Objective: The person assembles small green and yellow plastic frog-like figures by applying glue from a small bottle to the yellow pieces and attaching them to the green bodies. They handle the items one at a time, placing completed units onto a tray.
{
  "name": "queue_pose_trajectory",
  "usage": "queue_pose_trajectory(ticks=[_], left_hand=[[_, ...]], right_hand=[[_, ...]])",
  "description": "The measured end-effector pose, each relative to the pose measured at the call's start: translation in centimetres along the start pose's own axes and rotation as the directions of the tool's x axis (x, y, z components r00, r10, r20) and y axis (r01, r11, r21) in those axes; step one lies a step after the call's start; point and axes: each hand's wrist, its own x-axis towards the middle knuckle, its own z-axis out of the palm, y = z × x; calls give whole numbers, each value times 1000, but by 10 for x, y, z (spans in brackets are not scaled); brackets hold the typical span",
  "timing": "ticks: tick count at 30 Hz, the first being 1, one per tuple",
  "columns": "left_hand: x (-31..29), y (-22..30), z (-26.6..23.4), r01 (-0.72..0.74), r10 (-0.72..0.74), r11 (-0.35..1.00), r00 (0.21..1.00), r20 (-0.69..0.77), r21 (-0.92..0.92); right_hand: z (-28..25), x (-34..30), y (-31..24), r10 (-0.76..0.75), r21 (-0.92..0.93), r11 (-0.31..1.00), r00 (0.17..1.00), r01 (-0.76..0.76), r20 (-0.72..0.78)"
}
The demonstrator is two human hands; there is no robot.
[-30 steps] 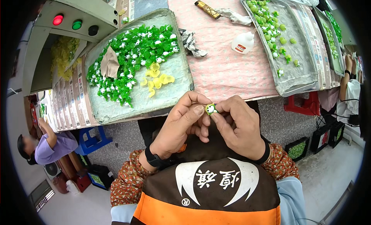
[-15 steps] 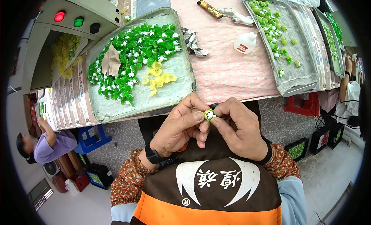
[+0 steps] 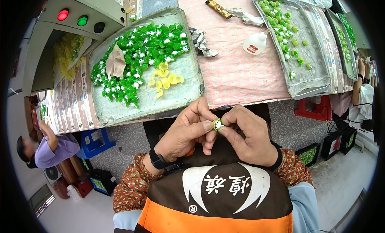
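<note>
Between my two hands, just off the table's front edge, is a small panda figure (image 3: 217,124) with a white face, black eyes and green-yellow around it. My left hand (image 3: 186,131) pinches its left side between thumb and index finger, the other fingers curled beneath. From the right, my right hand (image 3: 249,133) grips the figure with thumb and forefinger. Ahead to the left lies a tray (image 3: 188,86) heaped with green-and-white panda figures (image 3: 152,42). Several yellow cup-shaped pieces (image 3: 175,79) rest at the heap's near edge, and a beige scrap (image 3: 116,61) lies on top.
A white squeeze bottle (image 3: 255,43) stands on the pink cloth (image 3: 236,78), with a dark-and-gold stick (image 3: 218,9) behind it. The right tray (image 3: 311,82) holds yellow-green pieces. At left is a machine with lit buttons (image 3: 82,20); a person in purple (image 3: 58,153) sits beyond.
Both hands have dipped very slightly toward me with the panda figure, which has turned a little between the fingers. The trays and bottle are essentially where they were.
</note>
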Motion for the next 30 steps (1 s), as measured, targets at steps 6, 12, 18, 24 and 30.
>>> queue_pose_trajectory(ticks=[6,12,18,24,30], left_hand=[[-1,-1,3,22,-22,1000,1000,-16,-18],[-1,-2,4,33,-33,999,999,-26,1],[-1,-3,4,42,-42,999,999,-31,2],[-1,-4,4,51,-51,999,998,-38,3],[-2,-5,3,62,-61,998,997,-43,11]], right_hand=[[1,-3,0,-4,-12,1000,1000,4,-22],[3,-5,2,-27,-12,1000,999,27,-37],[5,-7,4,-17,-17,1000,999,17,-39],[4,-7,3,-9,-19,1000,1000,9,-27],[5,-7,4,-9,-27,1000,1000,8,-27]])
